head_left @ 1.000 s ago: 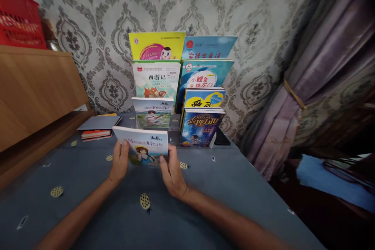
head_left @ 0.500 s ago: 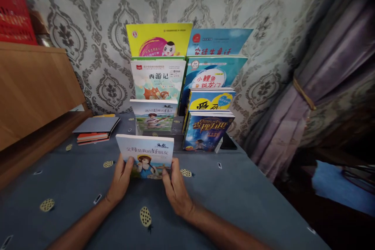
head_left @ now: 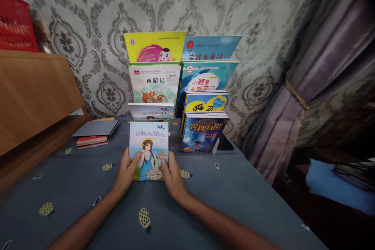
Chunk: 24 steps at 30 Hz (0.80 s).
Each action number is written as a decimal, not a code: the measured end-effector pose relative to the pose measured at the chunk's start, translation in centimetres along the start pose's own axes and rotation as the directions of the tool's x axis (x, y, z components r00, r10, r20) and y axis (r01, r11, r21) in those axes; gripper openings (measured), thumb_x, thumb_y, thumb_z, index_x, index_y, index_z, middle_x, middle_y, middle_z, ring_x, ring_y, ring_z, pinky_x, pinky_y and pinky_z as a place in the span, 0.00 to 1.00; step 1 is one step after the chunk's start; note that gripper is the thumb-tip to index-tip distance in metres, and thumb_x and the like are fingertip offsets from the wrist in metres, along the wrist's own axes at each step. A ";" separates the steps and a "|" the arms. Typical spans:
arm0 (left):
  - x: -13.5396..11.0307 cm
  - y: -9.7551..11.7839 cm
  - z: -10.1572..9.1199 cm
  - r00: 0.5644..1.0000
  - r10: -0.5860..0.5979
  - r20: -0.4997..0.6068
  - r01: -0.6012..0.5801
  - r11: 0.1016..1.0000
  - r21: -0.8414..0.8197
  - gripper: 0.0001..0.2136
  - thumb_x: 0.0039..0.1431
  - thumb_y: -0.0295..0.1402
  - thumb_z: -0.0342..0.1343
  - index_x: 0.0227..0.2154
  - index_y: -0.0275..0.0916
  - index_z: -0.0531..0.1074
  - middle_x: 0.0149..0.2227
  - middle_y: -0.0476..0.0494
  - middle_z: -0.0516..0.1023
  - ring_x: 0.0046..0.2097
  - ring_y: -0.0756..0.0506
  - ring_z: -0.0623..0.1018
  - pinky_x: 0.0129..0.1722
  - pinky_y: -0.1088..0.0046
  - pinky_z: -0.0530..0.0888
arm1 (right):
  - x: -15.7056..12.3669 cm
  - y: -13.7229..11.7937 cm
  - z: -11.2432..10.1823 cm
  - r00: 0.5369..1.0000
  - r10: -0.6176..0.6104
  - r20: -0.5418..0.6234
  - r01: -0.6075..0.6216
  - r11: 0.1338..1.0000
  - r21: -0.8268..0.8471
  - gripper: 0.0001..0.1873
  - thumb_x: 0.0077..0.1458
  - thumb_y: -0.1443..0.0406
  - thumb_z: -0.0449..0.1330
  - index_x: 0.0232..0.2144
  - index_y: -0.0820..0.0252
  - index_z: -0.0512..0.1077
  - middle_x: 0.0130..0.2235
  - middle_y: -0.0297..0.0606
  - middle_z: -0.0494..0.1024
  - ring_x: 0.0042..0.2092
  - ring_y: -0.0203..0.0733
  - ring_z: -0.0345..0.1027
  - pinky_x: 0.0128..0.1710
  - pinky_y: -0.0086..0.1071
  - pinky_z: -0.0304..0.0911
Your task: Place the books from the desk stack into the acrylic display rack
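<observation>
A paperback book point(head_left: 149, 146) with a girl in blue overalls on its cover is held nearly upright, its front facing me. My left hand point(head_left: 128, 170) grips its left edge, thumb on the cover. On the opposite edge my right hand point(head_left: 172, 174) is closed the same way. Just behind it, partly covered, stands a similar book point(head_left: 150, 111) in the left row of a stepped stand. Farther back in that row are a white book point(head_left: 155, 84) and a yellow book point(head_left: 155, 45). The right row holds a dark blue book point(head_left: 203, 134) in front of several others.
A small pile of books point(head_left: 95, 131) lies at the left on the blue patterned tablecloth point(head_left: 114, 226). Beside it rises a wooden cabinet point(head_left: 35, 93) with a red basket point(head_left: 17, 23) on top. A dark flat object point(head_left: 225, 143) lies right of the stand; a curtain point(head_left: 295, 97) hangs beyond.
The held book has tilted up from leaning back to nearly upright, showing its full cover. Both hands keep their hold on its sides. The view has shifted slightly.
</observation>
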<state>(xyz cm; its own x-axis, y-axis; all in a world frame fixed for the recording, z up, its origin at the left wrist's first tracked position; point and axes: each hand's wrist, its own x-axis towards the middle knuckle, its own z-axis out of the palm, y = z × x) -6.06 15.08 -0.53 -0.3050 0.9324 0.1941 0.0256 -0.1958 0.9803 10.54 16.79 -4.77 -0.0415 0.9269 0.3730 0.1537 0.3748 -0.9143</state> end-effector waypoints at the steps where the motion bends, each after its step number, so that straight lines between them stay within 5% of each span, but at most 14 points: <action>1: 0.2 0.0 0.1 1.000 0.011 0.000 -0.011 1.000 -0.011 0.29 0.51 0.55 0.63 0.47 0.37 0.71 0.44 0.40 0.82 0.44 0.40 0.81 0.45 0.64 0.78 | 0.2 0.1 0.0 1.000 0.003 0.002 -0.003 1.000 0.002 0.28 0.64 0.46 0.49 0.56 0.55 0.66 0.54 0.44 0.77 0.56 0.51 0.69 0.57 0.45 0.64; 15: 5.4 3.0 1.7 0.989 0.145 -0.020 -0.146 0.988 -0.043 0.26 0.52 0.52 0.62 0.45 0.37 0.71 0.40 0.41 0.81 0.39 0.42 0.80 0.39 0.67 0.77 | 6.7 -3.9 -0.9 0.986 -0.158 -0.045 0.160 0.987 0.031 0.12 0.62 0.59 0.51 0.45 0.55 0.67 0.45 0.41 0.80 0.47 0.48 0.73 0.49 0.40 0.68; 24: 12.1 6.3 1.7 0.881 0.473 0.005 -0.461 0.858 0.227 0.22 0.61 0.50 0.51 0.44 0.35 0.73 0.45 0.36 0.80 0.48 0.38 0.78 0.52 0.59 0.73 | 13.2 -7.2 -1.5 0.913 -0.397 -0.089 0.392 0.917 -0.074 0.12 0.60 0.64 0.51 0.46 0.58 0.66 0.45 0.46 0.78 0.47 0.50 0.72 0.51 0.45 0.67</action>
<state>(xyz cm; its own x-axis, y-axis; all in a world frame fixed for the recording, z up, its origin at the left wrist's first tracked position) -7.97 25.63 8.07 -0.2516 0.7308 0.6345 0.3791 -0.5289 0.7594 10.38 26.34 6.95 -0.0112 0.6959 0.7181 0.1975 0.7055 -0.6806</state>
